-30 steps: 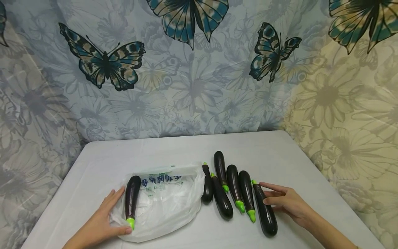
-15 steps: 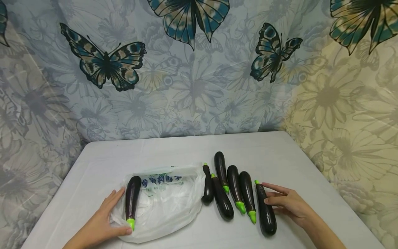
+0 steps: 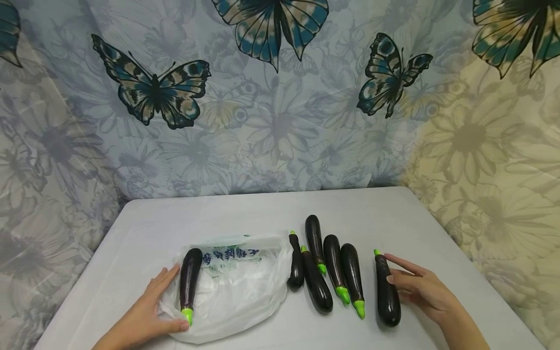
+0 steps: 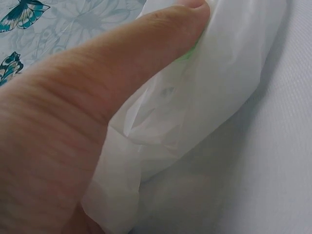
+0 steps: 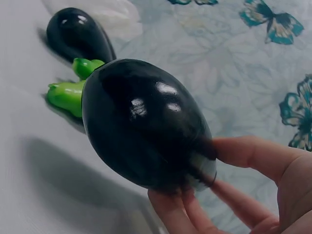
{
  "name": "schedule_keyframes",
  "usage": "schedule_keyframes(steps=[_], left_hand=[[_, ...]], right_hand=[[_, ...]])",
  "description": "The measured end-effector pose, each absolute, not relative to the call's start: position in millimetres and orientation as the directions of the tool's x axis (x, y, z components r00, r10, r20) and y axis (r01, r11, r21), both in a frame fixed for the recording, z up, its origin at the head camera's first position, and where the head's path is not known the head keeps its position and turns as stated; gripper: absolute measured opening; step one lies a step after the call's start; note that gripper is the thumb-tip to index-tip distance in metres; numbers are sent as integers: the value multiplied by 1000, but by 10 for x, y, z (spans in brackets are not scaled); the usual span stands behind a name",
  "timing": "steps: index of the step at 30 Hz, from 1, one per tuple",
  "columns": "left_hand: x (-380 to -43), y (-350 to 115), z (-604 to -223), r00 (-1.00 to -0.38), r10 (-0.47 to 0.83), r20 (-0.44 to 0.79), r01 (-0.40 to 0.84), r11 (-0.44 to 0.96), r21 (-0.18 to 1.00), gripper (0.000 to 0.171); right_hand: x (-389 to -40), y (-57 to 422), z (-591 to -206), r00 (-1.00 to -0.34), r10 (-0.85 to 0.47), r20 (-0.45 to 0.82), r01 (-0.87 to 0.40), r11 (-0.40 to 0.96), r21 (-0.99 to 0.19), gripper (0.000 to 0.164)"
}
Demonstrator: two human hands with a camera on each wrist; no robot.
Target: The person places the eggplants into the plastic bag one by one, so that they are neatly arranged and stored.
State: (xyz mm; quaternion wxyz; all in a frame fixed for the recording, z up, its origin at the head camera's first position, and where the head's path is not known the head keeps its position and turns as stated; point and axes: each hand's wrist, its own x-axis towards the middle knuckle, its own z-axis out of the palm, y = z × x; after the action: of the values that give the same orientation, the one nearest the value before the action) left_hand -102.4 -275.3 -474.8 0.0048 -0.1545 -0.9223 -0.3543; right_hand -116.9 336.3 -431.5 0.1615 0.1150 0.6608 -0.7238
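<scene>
Right grip (image 3: 428, 292) farther right with eggplant (image 3: 387, 296)

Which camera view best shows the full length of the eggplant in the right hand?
The head view: the eggplant appears there from green stem end to rounded bottom, pinched in the right hand. The right wrist view shows it larger but nearly end-on, its stem hidden. The left wrist view does not show it.

Black eggplants (image 3: 387, 304), green stems (image 3: 359, 308); white bag (image 3: 240, 301); butterfly-patterned backdrop (image 3: 280, 136).
</scene>
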Motion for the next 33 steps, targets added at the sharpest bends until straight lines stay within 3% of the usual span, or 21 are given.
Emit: schedule_keyframes(steps=[19,33], left_hand=[[-1027,-2759,-4752,-950,289,115,289,683,671,120],[-1032,-2755,-4785,-947,287,145,305,661,686,121]], right_hand=[[-1145,3352,-4269,-924,-21,-382,379,-186,-907,43],[-1129,3334,-4223,-930,-61,-362,367,-213,-906,45]])
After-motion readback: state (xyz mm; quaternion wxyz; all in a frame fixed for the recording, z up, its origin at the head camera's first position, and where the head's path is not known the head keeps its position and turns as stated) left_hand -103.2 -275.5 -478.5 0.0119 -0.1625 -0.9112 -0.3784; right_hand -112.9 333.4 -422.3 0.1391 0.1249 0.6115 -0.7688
